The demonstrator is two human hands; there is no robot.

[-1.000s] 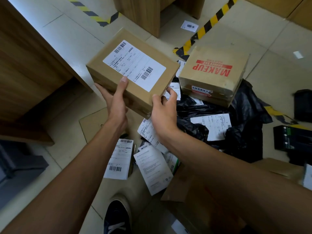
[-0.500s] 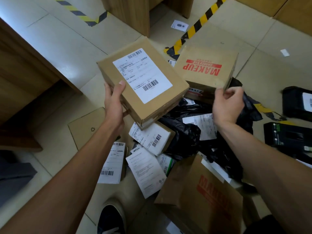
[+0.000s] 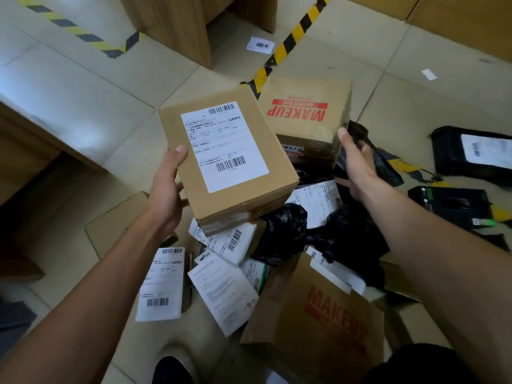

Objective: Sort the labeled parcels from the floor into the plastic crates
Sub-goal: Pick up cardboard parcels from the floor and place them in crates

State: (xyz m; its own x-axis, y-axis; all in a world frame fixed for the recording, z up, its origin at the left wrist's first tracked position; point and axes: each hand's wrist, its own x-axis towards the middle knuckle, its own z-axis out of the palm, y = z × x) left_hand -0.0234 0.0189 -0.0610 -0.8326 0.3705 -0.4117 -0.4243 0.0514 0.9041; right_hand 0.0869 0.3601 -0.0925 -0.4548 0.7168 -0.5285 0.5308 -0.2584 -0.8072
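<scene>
My left hand (image 3: 166,187) holds a brown cardboard parcel (image 3: 243,192) with a white shipping label up in the air, thumb on its top, fingers under it. My right hand (image 3: 357,162) is spread beside the near right corner of a brown box printed MAKEUP (image 3: 304,112) on the floor, thumb touching its edge; I cannot tell how its fingers lie. Under both lies a heap of labelled parcels: black plastic bags (image 3: 346,234), small white-labelled packets (image 3: 224,289) and a second MAKEUP box (image 3: 318,322) near my feet. No crate is in view.
Wooden furniture stands at the left (image 3: 25,151) and top centre (image 3: 177,26). Yellow-black tape (image 3: 293,34) crosses the tiled floor. Black parcels (image 3: 471,153) lie at the right, a flat cardboard piece (image 3: 116,225) at the left. My shoe (image 3: 171,367) is at the bottom.
My right hand let go of the labelled parcel and moved right to the MAKEUP box's corner, opening out. My left hand alone now carries the parcel, turned more upright.
</scene>
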